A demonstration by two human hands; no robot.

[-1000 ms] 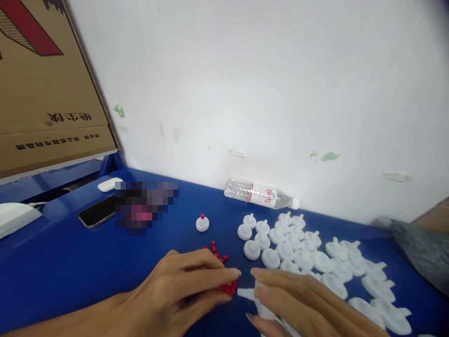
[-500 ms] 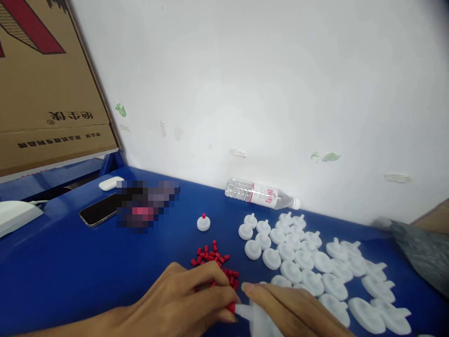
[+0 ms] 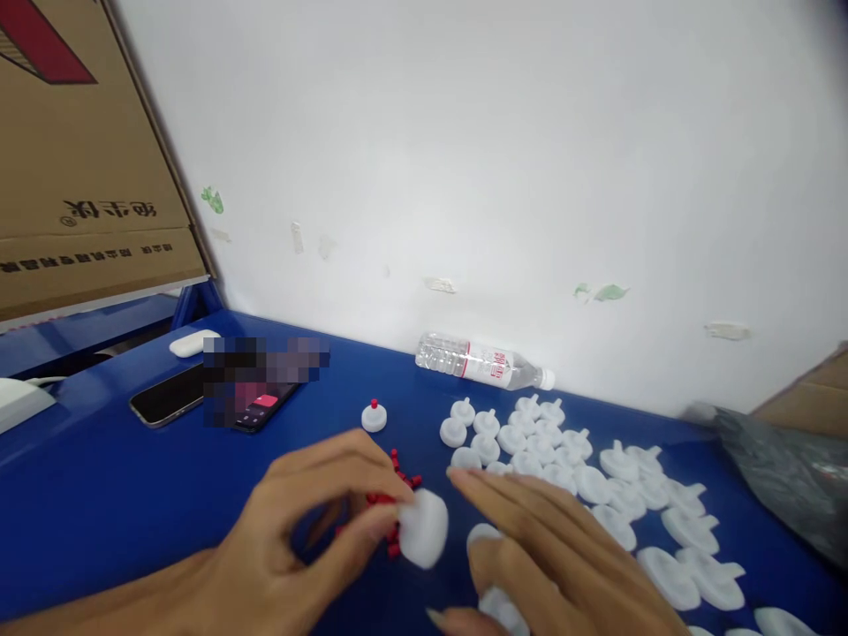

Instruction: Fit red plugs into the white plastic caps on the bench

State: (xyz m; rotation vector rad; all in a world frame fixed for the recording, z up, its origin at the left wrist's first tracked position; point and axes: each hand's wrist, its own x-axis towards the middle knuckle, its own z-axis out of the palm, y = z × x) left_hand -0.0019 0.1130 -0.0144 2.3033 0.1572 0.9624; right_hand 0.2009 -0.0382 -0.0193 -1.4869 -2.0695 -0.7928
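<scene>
My left hand point(image 3: 318, 521) pinches a white round nozzle cap point(image 3: 424, 530) between thumb and fingers. Its narrow end is hidden behind the fingertips. Beside it, my right hand point(image 3: 536, 548) hovers with its fingers stretched and thumb apart, over white nozzle caps, one point(image 3: 500, 609) of them just under its thumb. Small red tips point(image 3: 396, 499) lie in a loose pile partly behind my left hand. Farther back stands a white cap with a red tip on its spout point(image 3: 374, 417).
Many white nozzle caps point(image 3: 593, 484) spread over the right of the blue table point(image 3: 132, 512). A plastic bottle point(image 3: 487, 360) lies along the wall. Phones point(image 3: 169, 395), a white case point(image 3: 192, 343) and a cardboard box point(image 3: 86, 168) are at left, a dark plastic bag point(image 3: 782, 468) at right.
My left hand has lifted and turned, carrying the white cap away from my right hand. My right hand has let go of it and spread its fingers. The view has shifted slightly.
</scene>
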